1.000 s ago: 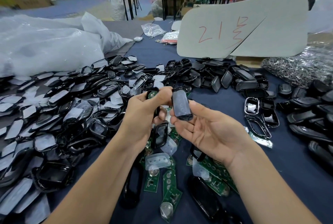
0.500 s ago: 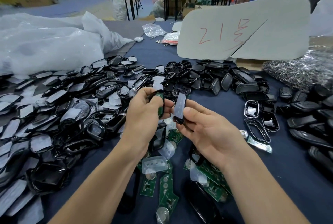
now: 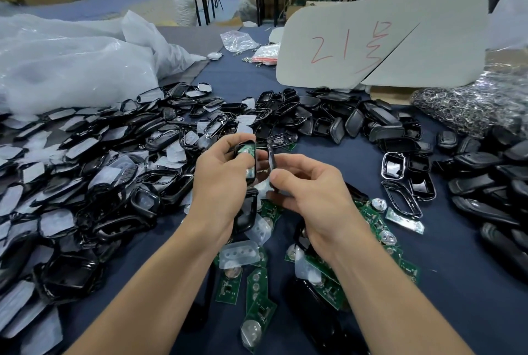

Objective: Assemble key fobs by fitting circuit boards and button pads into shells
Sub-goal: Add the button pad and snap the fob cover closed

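Both hands are raised over the middle of the blue table cloth (image 3: 457, 269), close together. The left hand (image 3: 221, 183) has its fingers curled round a black shell half (image 3: 243, 144), which stands roughly upright with a green circuit board (image 3: 248, 154) seated in its hollow, facing right. The right hand (image 3: 317, 200) pinches a second black cover (image 3: 271, 163) between thumb and curled fingers; the cover is seen edge-on, upright, just right of the loaded shell half, and whether the two pieces touch cannot be told. Under and nearer than the hands lie loose circuit boards (image 3: 228, 287), several with round silver cells, mixed with clear button pads (image 3: 240, 251) and a few dark shells. A broad heap of black shells (image 3: 114, 154), many covered by white film, fills the left side of the table. A far heap of bare shells (image 3: 357, 123) runs across behind the hands, and more lie along the right edge, with open chrome-edged frames (image 3: 400, 197) between them and the boards. Far left is a large clear plastic bag (image 3: 71, 69); far right, a grey card (image 3: 400, 49) marked in red stands behind the shells, beside a pile of metal key rings (image 3: 471, 106)
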`<state>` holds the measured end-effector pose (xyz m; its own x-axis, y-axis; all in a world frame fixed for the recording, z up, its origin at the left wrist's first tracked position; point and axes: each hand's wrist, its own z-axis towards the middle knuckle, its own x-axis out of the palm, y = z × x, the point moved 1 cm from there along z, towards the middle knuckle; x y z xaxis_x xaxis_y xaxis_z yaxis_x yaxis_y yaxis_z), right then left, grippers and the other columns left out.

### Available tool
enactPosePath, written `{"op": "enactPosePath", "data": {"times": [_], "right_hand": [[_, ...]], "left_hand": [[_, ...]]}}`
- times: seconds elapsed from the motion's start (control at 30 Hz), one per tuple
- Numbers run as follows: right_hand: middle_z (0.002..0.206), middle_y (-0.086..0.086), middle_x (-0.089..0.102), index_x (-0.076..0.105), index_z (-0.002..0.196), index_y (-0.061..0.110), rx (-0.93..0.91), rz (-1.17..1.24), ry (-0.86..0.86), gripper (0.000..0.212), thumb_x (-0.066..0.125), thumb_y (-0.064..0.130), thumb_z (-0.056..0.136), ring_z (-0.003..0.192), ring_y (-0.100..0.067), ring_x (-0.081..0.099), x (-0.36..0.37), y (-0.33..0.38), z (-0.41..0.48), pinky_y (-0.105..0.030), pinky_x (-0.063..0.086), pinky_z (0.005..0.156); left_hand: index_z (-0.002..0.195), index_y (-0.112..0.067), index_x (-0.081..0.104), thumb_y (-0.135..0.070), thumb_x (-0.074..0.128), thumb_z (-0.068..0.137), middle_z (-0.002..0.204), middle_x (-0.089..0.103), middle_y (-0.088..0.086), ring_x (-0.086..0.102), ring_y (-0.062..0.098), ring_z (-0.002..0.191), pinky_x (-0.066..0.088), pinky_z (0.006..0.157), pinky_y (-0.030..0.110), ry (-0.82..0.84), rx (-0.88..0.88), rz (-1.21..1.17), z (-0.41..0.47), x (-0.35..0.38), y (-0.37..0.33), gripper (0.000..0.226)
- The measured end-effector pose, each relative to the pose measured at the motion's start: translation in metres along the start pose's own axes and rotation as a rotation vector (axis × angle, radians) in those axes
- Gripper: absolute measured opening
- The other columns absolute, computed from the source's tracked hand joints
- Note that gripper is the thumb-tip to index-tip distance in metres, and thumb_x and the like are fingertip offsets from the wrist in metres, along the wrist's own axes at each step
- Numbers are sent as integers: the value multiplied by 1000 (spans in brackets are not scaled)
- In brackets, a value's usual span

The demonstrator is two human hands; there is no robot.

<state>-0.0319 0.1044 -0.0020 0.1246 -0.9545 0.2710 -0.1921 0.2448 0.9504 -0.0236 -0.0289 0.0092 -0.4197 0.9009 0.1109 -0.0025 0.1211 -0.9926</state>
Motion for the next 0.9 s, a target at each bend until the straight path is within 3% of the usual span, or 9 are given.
{"op": "enactPosePath", "data": {"times": [0.1, 0.27, 0.37, 0.53, 0.7, 0.8, 0.9], "right_hand": [[81, -1, 72, 79, 98, 11, 9, 16, -8, 15, 76, 0, 89, 76, -13, 71, 0, -1, 0, -33, 64, 73], [112, -24, 72, 80, 97, 12, 44, 76, -13, 13, 77, 3, 88, 80, -19, 72, -4, -1, 2, -30, 62, 74], [105, -19, 74, 80, 97, 12, 69, 110, 9, 12, 77, 3, 89, 80, -20, 72, -6, -1, 3, -30, 62, 76], [102, -17, 75, 80, 99, 10, 30, 72, 8, 13, 76, 1, 89, 88, -24, 73, -3, -2, 3, -36, 64, 77], [83, -2, 76, 81, 95, 15, -42, 6, -15, 16, 75, 1, 89, 80, -17, 72, 0, -3, 2, -38, 65, 79], [83, 0, 78, 83, 91, 23, -113, -56, -26, 22, 76, 3, 89, 78, -15, 72, 2, -3, 1, -41, 65, 80], [86, 2, 80, 81, 87, 39, -214, -159, -39, 30, 80, 8, 86, 85, -21, 75, 2, 0, -1, -43, 63, 86]], "left_hand": [[102, -17, 75, 5, 51, 95, 86, 80, 3, 73, 15, 72, 59, 63, 26, -14, -38, -24, 1, -2, -1, 33], [97, -14, 76, -12, 46, 95, 73, 70, 5, 56, 11, 57, 44, 45, 22, -9, -13, 20, -1, -4, -3, 31], [97, -15, 77, -19, 39, 101, 76, 71, 2, 57, 10, 61, 48, 52, 23, -2, -16, 4, -2, -5, -3, 38], [84, -18, 81, -17, 45, 106, 76, 73, -1, 64, 9, 64, 55, 58, 22, 14, -68, -66, -3, 1, -2, 41], [89, -21, 83, -17, 43, 111, 91, 80, 6, 75, 17, 85, 60, 69, 26, 84, -63, -138, -5, 2, 0, 46], [101, -18, 80, -7, 48, 108, 98, 79, 8, 75, 20, 91, 63, 74, 30, 149, -105, -194, -4, 5, 2, 34], [117, -8, 74, 5, 59, 98, 106, 76, 11, 74, 24, 100, 62, 89, 33, 216, -109, -218, -2, 6, 2, 28]]}}
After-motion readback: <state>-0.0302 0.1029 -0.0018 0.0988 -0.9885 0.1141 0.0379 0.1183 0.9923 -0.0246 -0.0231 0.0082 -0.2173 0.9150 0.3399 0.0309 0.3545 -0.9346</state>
